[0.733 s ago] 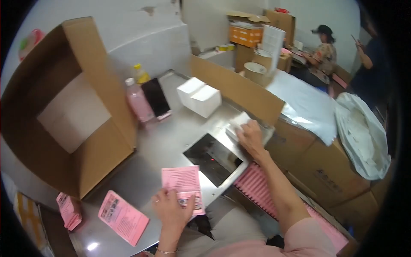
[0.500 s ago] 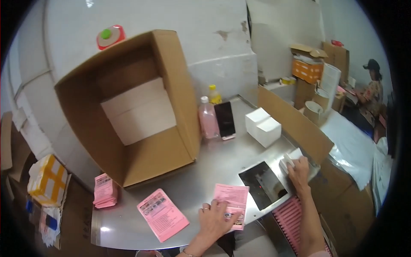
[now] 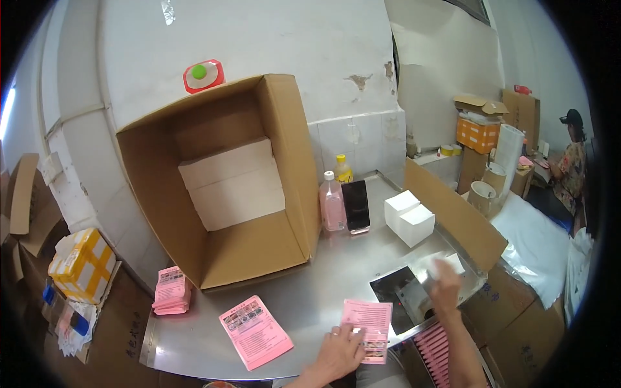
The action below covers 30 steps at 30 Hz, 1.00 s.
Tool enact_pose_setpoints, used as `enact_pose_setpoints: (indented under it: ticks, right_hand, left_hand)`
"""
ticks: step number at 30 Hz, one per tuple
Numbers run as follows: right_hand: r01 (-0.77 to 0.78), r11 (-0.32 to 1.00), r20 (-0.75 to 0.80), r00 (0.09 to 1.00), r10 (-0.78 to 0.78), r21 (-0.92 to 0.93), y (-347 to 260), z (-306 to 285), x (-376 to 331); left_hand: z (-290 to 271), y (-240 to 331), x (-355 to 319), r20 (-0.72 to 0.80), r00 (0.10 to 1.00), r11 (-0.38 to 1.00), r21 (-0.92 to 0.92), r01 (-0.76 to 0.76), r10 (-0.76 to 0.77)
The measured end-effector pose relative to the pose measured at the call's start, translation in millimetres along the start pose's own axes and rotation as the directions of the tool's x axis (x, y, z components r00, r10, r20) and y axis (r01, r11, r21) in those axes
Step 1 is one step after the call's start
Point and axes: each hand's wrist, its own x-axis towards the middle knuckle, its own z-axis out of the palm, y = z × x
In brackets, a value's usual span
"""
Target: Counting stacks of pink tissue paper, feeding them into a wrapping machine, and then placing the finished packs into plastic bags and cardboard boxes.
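My left hand (image 3: 341,354) rests on a pink printed packet (image 3: 367,317) at the front edge of the metal table, its fingers laid over the packet's left side. To the right, my right hand (image 3: 445,288) is smeared by motion. It hovers around the dark rectangular opening (image 3: 393,292) in the tabletop, close to some small white cards or papers (image 3: 455,262). Whether its fingers hold anything is hidden by the blur. Left of my left hand lies a stack of pink printed packets (image 3: 255,333). A second pink stack (image 3: 172,291) sits by the big carton.
A large open cardboard box (image 3: 259,255) tilts toward me. Behind are a pink-liquid bottle (image 3: 332,205), a yellow-capped bottle (image 3: 343,169), a phone (image 3: 356,205) and white paper blocks (image 3: 409,218). Pink packets fill a bin (image 3: 435,346) below. Another person (image 3: 572,161) sits far right.
My right hand has moved slightly left from the white cards over the opening and blurred. My left hand has shifted toward the packet's left side. The whole view has tilted upward.
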Motion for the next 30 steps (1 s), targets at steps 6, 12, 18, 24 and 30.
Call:
enact_pose_setpoints:
  ticks: [6, 12, 18, 24, 30]
  right_hand:
    - [0.582, 0.732, 0.174, 0.728, -0.663, 0.355, -156, -35, -85]
    - [0.244, 0.953, 0.580, 0.756, -0.302, 0.178, -133, 70, -48]
    - [-0.247, 0.940, 0.545, 0.834, 0.083, 0.236, -75, 51, -29]
    - [-0.104, 0.995, 0.492, 0.865, 0.095, -0.010, -71, -20, 2]
    - [0.047, 0.887, 0.290, 0.952, 0.099, -0.459, 14, -13, -1]
  left_hand:
    - [-34, -11, -12, 0.156, 0.967, 0.976, -0.056, 0.213, -0.202]
    - [-7, 13, 8, 0.028, 0.986, 0.978, 0.138, 0.157, -0.163]
    - [-45, 7, -21, 0.026, 0.999, 0.997, -0.070, 0.041, -0.039]
    - [-74, -26, -45, -0.123, 0.971, 0.943, -0.292, 0.162, -0.205]
    - [-122, -86, -71, -0.236, 0.854, 0.827, 0.232, 0.513, -0.463]
